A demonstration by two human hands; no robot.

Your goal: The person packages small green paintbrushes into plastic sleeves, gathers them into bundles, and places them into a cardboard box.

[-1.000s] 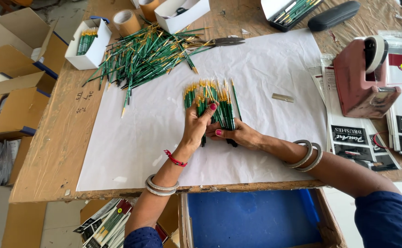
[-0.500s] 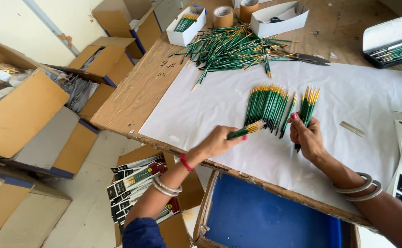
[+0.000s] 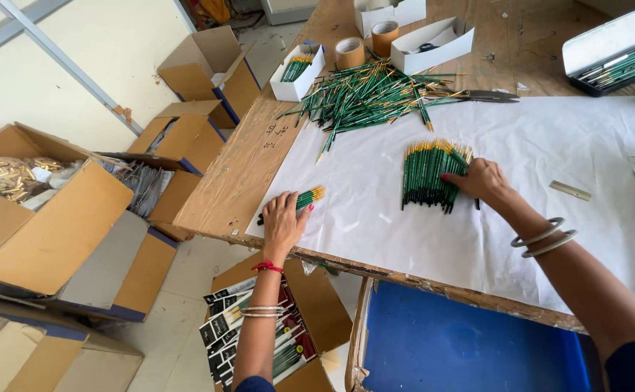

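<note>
My left hand (image 3: 282,221) lies flat near the table's front edge, fingers loosely spread over a small bunch of brushes (image 3: 304,199) — thin green handles with gold metal collars that poke out past my fingertips toward two o'clock. The hand presses on them rather than gripping. My right hand (image 3: 481,179) rests at the three o'clock side of the sorted row of brushes (image 3: 428,173), fingers curled onto its edge, holding the row in place. That row lies side by side, gold ends all up at twelve o'clock, dark tips toward me, neat as a fence.

Both groups sit on a white paper sheet (image 3: 375,218), smooth and slightly creased, which covers a rough brown wooden table (image 3: 237,170). At twelve o'clock from the row a loose heap of brushes (image 3: 364,94) lies crisscrossed, the same green and gold. Beyond it stand a small white box (image 3: 297,71) with brushes upright inside and two rolls of brown tape (image 3: 349,52). At one o'clock a black case (image 3: 611,51) lies open with more brushes. A thin metal strip (image 3: 570,190) lies just right of my right wrist.
</note>
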